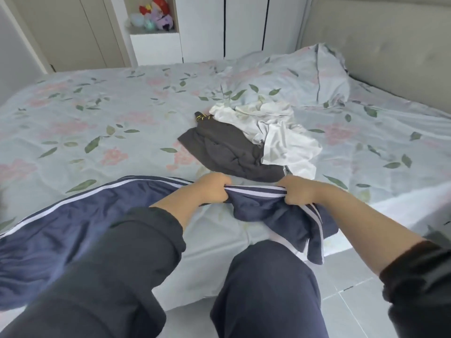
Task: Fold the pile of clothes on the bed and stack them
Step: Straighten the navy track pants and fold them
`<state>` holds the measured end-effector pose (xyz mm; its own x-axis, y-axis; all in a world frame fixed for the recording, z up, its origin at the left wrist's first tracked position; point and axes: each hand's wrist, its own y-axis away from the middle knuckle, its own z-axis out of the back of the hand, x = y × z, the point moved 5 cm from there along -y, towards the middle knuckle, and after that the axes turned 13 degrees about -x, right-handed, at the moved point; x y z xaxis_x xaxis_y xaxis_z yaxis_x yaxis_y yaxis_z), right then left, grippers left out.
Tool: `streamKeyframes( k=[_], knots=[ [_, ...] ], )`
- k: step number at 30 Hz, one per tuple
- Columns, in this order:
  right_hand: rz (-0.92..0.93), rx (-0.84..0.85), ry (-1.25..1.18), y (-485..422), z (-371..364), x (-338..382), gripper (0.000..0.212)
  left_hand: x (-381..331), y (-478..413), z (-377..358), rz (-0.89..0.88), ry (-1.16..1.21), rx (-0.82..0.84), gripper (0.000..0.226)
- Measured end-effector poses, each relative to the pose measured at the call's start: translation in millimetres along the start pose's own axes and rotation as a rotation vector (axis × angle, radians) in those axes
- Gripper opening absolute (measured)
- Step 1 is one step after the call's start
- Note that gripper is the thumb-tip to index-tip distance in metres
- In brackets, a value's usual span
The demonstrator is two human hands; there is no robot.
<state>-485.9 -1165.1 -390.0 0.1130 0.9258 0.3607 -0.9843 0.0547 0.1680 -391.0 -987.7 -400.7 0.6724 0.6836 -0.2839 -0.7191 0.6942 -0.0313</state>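
Navy track pants [73,223] with white side stripes lie across the near edge of the bed, stretching to the left. My left hand [213,189] and my right hand [296,191] each grip the striped edge of the pants, pulling it taut between them. One end of the pants hangs over the bed's edge below my right hand. Behind my hands a dark grey garment [227,152] lies crumpled on the bed, and a white garment [273,128] is bunched up partly on top of it.
The bed [109,123] has a pale floral sheet. A matching pillow [305,74] rests against the padded headboard [378,45] at the right. White wardrobes and a shelf with toys [156,15] stand behind. Grey floor tiles [353,289] show below; my legs stand against the bed.
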Motion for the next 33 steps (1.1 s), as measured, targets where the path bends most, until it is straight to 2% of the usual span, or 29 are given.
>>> streamKeyframes(
  k=[2,3,4,5,6,8,9,10,12,15,17,18,19,20,21,23,24,25,26,28,29,30,31,33],
  knots=[
    [0.001,0.253,0.014,-3.3,20.6,4.3,0.023,0.9,-7.6,13.5,0.053,0.148,0.201,0.017],
    [-0.003,0.312,0.059,-9.0,32.0,3.0,0.022,1.2,-12.6,21.1,0.082,0.198,0.281,0.015],
    [-0.025,0.285,0.113,-18.2,44.5,0.4,0.022,2.8,-18.8,29.1,0.118,0.236,0.313,0.010],
    [-0.037,0.172,0.169,-31.0,58.0,-3.5,0.020,5.0,-25.4,37.7,0.157,0.278,0.291,0.008],
    [-0.051,-0.027,0.231,-44.4,73.0,-10.0,0.028,10.3,-35.1,44.8,0.197,0.312,0.206,0.016],
    [-0.162,-0.437,0.370,-54.6,95.0,-27.2,0.050,24.8,-49.8,51.6,0.235,0.266,-0.107,0.041],
    [-0.202,-0.543,0.403,-53.5,96.3,-33.9,0.053,28.4,-51.4,51.2,0.228,0.209,-0.243,0.049],
    [-0.220,-0.572,0.395,-52.7,91.3,-40.1,0.050,28.5,-50.9,45.4,0.197,0.151,-0.314,0.052],
    [-0.221,-0.521,0.338,-51.5,68.8,-51.9,0.042,22.9,-48.6,22.5,0.095,0.065,-0.307,0.052],
    [-0.284,-0.362,0.117,-40.1,29.8,-70.2,0.065,13.7,-41.0,-18.2,0.014,-0.037,-0.192,0.077],
    [-0.275,-0.244,0.051,-30.5,7.9,-78.2,0.077,11.6,-36.9,-34.1,-0.007,-0.133,-0.173,0.092],
    [-0.235,-0.235,0.078,-26.6,1.6,-80.6,0.071,11.1,-34.7,-36.9,-0.031,-0.184,-0.191,0.092],
    [-0.182,-0.289,0.095,-24.2,-0.1,-82.5,0.055,9.7,-32.6,-36.9,-0.073,-0.225,-0.224,0.086],
    [-0.148,-0.392,0.087,-21.7,3.1,-82.0,0.036,7.2,-30.7,-35.1,-0.133,-0.244,-0.264,0.075],
    [-0.125,-0.498,0.045,-19.5,8.1,-80.0,0.026,3.6,-29.9,-31.8,-0.200,-0.236,-0.307,0.059],
    [-0.159,-0.542,-0.104,-14.8,18.1,-77.4,0.034,-4.2,-29.2,-24.8,-0.252,-0.100,-0.338,0.028],
    [-0.188,-0.459,-0.191,-13.5,19.8,-77.8,0.038,-6.4,-29.9,-21.9,-0.207,0.035,-0.286,0.013],
    [-0.211,-0.317,-0.272,-11.5,19.4,-78.4,0.039,-7.8,-30.4,-20.6,-0.132,0.199,-0.161,0.004],
    [-0.260,-0.119,-0.344,-7.2,16.6,-79.2,0.036,-10.0,-29.0,-22.0,-0.047,0.348,0.031,0.014],
    [-0.393,0.314,-0.508,7.9,2.4,-80.3,0.030,-15.0,-16.0,-26.7,0.086,0.498,0.517,0.027],
    [-0.433,0.361,-0.532,9.2,1.4,-83.3,0.040,-17.1,-12.3,-26.7,0.131,0.584,0.673,0.034],
    [-0.462,0.264,-0.517,3.9,4.8,-88.7,0.046,-16.4,-14.3,-24.6,0.175,0.685,0.703,0.041],
    [-0.488,0.050,-0.497,-6.3,11.2,-97.1,0.042,-13.9,-21.2,-20.2,0.223,0.768,0.585,0.040],
    [-0.540,-0.475,-0.349,-20.2,30.4,-114.6,0.026,2.9,-42.2,-2.7,0.347,0.775,0.041,0.023]
  ],
)
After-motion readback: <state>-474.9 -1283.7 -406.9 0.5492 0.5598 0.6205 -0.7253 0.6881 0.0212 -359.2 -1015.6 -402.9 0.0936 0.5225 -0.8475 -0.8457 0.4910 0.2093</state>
